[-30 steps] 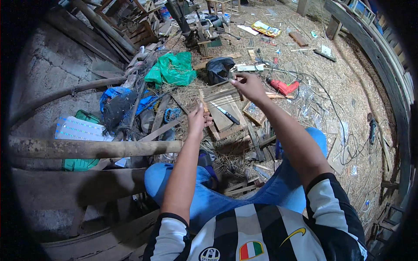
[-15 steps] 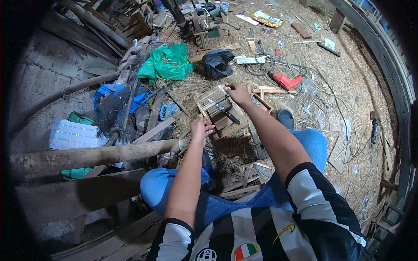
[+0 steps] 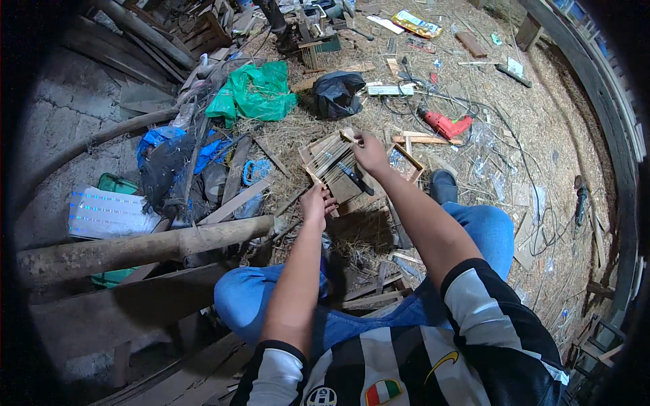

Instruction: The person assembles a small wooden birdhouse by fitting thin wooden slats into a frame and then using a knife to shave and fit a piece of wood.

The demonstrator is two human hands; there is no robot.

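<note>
Left hand (image 3: pixel 316 204) and right hand (image 3: pixel 370 154) drawn closer in, each grip pinched on opposite side of slatted wooden frame (image 3: pixel 330 155), over far edge of board (image 3: pixel 344 191). Best keep sides parallel, fingers clear of knife (image 3: pixel 357 181).

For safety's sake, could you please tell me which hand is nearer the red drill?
Right. The right hand is left of the red drill, slightly lower in view; the left hand is farther left and lower.
</note>
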